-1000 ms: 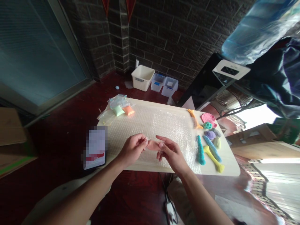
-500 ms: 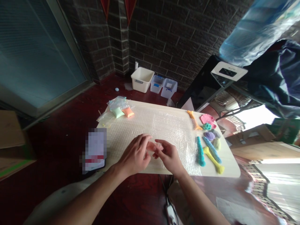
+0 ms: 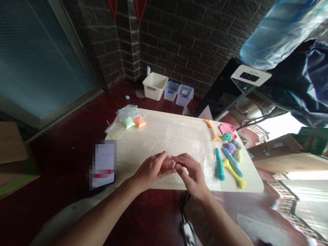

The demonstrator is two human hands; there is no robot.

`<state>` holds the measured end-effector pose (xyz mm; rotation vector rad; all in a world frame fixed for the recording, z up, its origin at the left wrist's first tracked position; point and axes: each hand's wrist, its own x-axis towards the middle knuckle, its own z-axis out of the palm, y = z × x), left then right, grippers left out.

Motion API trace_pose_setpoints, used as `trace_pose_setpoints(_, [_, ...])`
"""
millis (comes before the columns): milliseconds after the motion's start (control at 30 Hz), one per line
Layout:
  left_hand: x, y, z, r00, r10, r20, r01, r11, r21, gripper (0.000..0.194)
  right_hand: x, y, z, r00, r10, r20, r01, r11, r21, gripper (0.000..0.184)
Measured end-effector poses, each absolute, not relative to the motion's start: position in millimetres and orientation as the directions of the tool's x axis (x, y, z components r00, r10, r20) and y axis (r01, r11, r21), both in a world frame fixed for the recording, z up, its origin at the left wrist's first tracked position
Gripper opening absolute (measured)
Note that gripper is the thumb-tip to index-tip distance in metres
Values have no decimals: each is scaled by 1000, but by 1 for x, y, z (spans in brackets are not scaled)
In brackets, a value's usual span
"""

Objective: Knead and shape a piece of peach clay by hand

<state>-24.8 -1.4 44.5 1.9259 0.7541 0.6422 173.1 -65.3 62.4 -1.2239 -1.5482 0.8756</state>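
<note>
Over the near middle of the table, my left hand (image 3: 151,169) is curled round a small pale pink piece (image 3: 169,163). Its kind I cannot make out, as the fingers cover most of it. From the other side, my right hand (image 3: 191,173) bends its fingers toward the piece, with index finger and thumb tips at its right end. Beneath both hands lies a sheet of bubble wrap (image 3: 184,136). To the right are clay shapes: a teal stick (image 3: 219,164), a yellow bone shape (image 3: 234,174) and a blue stick (image 3: 232,162).
An orange bone shape (image 3: 212,130), a pink flat piece (image 3: 227,130) and a purple lump (image 3: 229,147) lie on the table's right side. Green (image 3: 128,122) and orange (image 3: 139,122) packets lie at the far left. A white basket (image 3: 155,87) stands on the floor beyond.
My right hand has loosened its pinch, its thumb and index finger now farther apart. My left fingers have closed more round the pink piece, and both hands have turned slightly.
</note>
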Motion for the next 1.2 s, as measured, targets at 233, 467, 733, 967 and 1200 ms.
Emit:
trace_pose_setpoints(233, [-14,-5,42,672,731,118,131,-274,953,34,176,-74,73,-114,936,334,406,351,-844,29])
trace_pose_setpoints(467, [-10,-5,44,704,703,103,173,-310,935,37,186,-83,76,-153,937,314,420,350,-837,29])
trace_pose_setpoints(733, [-4,-6,49,786,612,89,234,-427,874,39,196,-91,76,-190,956,226,443,288,-849,38])
trace_pose_setpoints(967, [-3,-6,43,732,675,89,257,-395,882,39,194,-90,75,-208,962,178,417,252,-873,33])
trace_pose_setpoints(1200, [-6,2,46,719,694,-22,230,-207,951,54,197,-85,76,-198,968,153,374,219,-901,29])
